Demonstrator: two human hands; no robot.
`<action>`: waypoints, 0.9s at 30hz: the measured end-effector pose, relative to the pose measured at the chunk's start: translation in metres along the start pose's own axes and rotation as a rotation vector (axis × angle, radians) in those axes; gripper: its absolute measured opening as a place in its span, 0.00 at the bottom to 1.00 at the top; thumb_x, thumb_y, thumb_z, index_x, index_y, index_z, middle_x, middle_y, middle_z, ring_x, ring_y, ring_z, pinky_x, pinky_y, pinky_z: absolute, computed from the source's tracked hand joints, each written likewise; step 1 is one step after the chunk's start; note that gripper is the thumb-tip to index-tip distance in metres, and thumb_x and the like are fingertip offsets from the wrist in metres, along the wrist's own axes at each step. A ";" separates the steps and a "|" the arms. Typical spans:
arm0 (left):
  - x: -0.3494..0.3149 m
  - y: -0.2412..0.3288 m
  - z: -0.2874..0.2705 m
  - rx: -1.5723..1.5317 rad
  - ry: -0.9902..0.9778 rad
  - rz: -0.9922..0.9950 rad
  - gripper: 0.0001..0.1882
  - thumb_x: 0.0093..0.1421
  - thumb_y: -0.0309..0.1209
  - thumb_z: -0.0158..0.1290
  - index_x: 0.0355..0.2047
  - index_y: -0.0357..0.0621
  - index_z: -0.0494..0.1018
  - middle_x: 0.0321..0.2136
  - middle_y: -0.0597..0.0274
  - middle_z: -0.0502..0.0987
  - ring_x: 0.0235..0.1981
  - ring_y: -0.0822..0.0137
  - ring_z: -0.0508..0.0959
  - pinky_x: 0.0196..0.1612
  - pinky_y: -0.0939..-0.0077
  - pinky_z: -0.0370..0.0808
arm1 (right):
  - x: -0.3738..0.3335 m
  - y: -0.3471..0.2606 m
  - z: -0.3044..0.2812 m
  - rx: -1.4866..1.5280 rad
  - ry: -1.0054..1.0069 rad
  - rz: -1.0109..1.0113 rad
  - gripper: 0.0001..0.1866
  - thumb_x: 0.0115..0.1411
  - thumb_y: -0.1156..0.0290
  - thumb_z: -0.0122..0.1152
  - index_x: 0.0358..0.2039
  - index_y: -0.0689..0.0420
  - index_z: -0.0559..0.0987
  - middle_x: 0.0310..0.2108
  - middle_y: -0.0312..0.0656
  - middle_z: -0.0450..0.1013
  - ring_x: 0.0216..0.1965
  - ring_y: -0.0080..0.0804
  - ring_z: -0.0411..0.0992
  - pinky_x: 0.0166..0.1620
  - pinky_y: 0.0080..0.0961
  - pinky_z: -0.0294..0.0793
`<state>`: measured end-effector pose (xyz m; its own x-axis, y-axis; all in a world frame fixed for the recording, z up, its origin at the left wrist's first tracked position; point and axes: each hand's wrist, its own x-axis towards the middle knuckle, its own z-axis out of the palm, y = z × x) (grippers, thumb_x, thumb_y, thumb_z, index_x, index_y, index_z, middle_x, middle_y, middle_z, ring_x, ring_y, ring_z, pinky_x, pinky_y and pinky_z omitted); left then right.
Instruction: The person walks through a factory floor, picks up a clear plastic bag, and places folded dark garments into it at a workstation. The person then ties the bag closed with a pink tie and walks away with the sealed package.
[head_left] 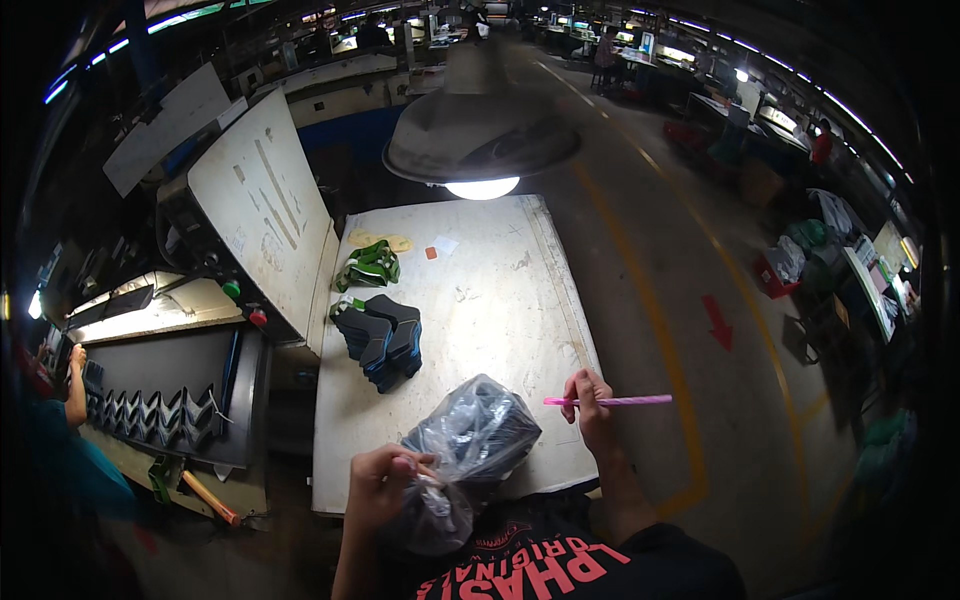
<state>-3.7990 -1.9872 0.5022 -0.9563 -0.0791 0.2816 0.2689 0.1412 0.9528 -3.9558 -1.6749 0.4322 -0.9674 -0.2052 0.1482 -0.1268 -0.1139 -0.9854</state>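
Observation:
My left hand [380,485] is closed on the gathered neck of a clear plastic bag [480,425], which bulges with dark pieces at the near edge of the white table [480,300]. Between the fingers of my right hand [590,400] is a pink pen [635,401], held level over the table's right edge. Beyond the bag, to the left, sits a stack of dark zigzag-shaped pieces [380,340] with blue edges. Behind that stack lies a bundle of green straps [370,266].
A lamp [480,130] hangs low over the table's far end. A tall white panel [260,210] borders the left side. Further left, a co-worker's arm [77,390] reaches to a machine bed with zigzag pieces [160,415]. A floor walkway with yellow lines [660,330] runs along the right.

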 end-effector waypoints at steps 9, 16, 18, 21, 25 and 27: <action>0.025 0.026 0.015 0.267 -0.175 0.075 0.13 0.74 0.37 0.53 0.39 0.39 0.78 0.36 0.54 0.84 0.42 0.57 0.86 0.46 0.66 0.81 | -0.013 -0.118 0.077 -0.239 -0.641 -0.450 0.12 0.75 0.66 0.55 0.41 0.61 0.81 0.31 0.45 0.81 0.31 0.34 0.82 0.35 0.31 0.79; 0.003 0.050 -0.023 0.240 -0.231 0.193 0.11 0.71 0.31 0.54 0.34 0.37 0.79 0.33 0.54 0.82 0.38 0.52 0.83 0.45 0.64 0.79 | 0.004 -0.153 0.114 -0.330 -1.036 -0.499 0.08 0.71 0.73 0.57 0.43 0.59 0.83 0.33 0.45 0.82 0.31 0.35 0.83 0.35 0.28 0.80; -0.008 0.047 -0.036 0.185 -0.235 0.201 0.12 0.72 0.29 0.52 0.32 0.37 0.78 0.31 0.54 0.82 0.37 0.53 0.83 0.48 0.63 0.79 | 0.006 -0.156 0.123 -0.340 -1.124 -0.568 0.07 0.70 0.74 0.57 0.42 0.60 0.83 0.32 0.45 0.82 0.29 0.35 0.82 0.34 0.28 0.80; -0.027 0.021 -0.067 -0.040 -0.104 0.186 0.16 0.74 0.32 0.49 0.30 0.37 0.77 0.27 0.55 0.80 0.32 0.57 0.83 0.49 0.62 0.79 | 0.011 -0.171 0.125 -0.184 -1.140 -0.360 0.08 0.72 0.72 0.57 0.39 0.60 0.82 0.29 0.44 0.81 0.28 0.33 0.81 0.32 0.30 0.79; -0.054 -0.062 -0.128 -0.137 0.655 -0.074 0.27 0.78 0.42 0.40 0.26 0.37 0.76 0.19 0.61 0.74 0.27 0.67 0.80 0.41 0.65 0.78 | 0.033 -0.204 0.119 -0.200 -0.820 -0.647 0.08 0.70 0.69 0.61 0.37 0.60 0.81 0.31 0.43 0.80 0.28 0.30 0.80 0.32 0.26 0.77; -0.070 -0.118 -0.146 0.157 0.780 -0.362 0.28 0.76 0.44 0.43 0.25 0.37 0.76 0.18 0.60 0.75 0.26 0.67 0.80 0.36 0.66 0.76 | 0.046 -0.216 0.131 -0.381 -0.665 -0.856 0.08 0.65 0.69 0.66 0.39 0.59 0.80 0.34 0.45 0.79 0.30 0.30 0.80 0.35 0.28 0.79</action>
<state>-3.7471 -2.1423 0.3871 -0.6132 -0.7898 0.0172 -0.1095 0.1065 0.9883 -3.9444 -1.7867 0.6633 -0.2391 -0.6880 0.6852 -0.8547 -0.1858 -0.4848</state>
